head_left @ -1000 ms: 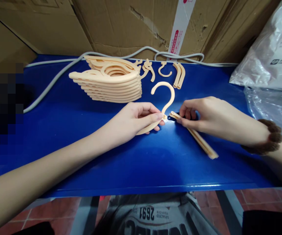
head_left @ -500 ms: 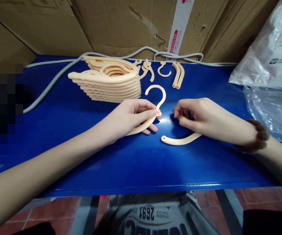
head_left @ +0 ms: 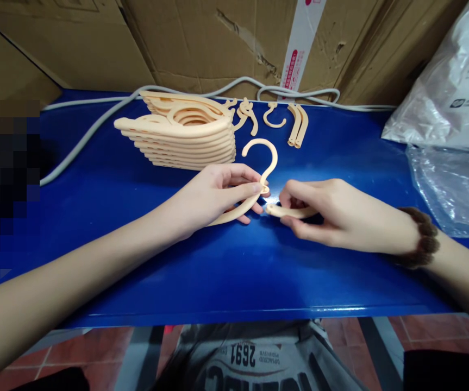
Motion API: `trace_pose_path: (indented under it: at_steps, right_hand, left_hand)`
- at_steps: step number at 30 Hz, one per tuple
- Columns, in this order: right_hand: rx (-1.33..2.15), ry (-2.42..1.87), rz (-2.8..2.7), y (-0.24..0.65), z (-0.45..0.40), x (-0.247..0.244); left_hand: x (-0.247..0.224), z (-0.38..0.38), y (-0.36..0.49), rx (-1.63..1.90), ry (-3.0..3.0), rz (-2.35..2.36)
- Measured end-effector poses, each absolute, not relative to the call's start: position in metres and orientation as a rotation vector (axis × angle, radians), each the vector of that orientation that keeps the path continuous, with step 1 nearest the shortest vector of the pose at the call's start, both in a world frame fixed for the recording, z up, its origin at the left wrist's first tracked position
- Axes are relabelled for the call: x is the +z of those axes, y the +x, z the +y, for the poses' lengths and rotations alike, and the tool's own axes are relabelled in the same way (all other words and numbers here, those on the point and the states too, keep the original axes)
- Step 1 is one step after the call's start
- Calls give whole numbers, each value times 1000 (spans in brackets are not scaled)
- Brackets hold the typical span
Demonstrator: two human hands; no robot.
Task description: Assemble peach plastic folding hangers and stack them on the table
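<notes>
Between thumb and fingers, my left hand point(head_left: 228, 193) grips a cream plastic hanger hook point(head_left: 273, 157) at its base, where a curved hanger arm point(head_left: 238, 210) joins it. That arm runs down to the left under my palm. Just to the right, my right hand point(head_left: 318, 209) pinches a second curved hanger arm point(head_left: 289, 210) with a hole in its near end. This end points left and lies close to the hook's base, with a small gap between. The far end of the second arm is hidden under my right hand.
A stack of cream hangers point(head_left: 177, 138) stands at the back left of the blue table point(head_left: 218, 282). Loose hooks point(head_left: 275, 117) and two hanger arms point(head_left: 297, 126) lie behind. A white cable point(head_left: 83, 152) runs along the cardboard point(head_left: 201, 49). Plastic bags point(head_left: 442, 108) sit at right.
My right hand has closed on the second hanger arm and lifted its holed end up and slightly left, toward the hook's base. My left hand has stayed in place.
</notes>
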State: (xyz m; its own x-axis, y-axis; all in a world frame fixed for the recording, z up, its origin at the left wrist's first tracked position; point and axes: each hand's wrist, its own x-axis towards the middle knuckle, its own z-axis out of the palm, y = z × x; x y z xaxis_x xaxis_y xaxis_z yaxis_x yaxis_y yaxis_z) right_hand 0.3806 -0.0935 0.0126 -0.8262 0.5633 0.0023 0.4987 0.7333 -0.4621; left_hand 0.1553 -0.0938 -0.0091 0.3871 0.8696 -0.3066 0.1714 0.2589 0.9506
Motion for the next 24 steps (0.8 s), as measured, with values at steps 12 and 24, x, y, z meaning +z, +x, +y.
trace_pose_path:
  at_steps: [12, 24]
  right_hand:
    - [435, -865, -2789, 383, -95, 6]
    - [106, -888, -2767, 388, -90, -1]
  left_hand:
    - [-10, -93, 151, 648, 1224, 1076]
    - [-10, -93, 146, 616, 1256, 1025]
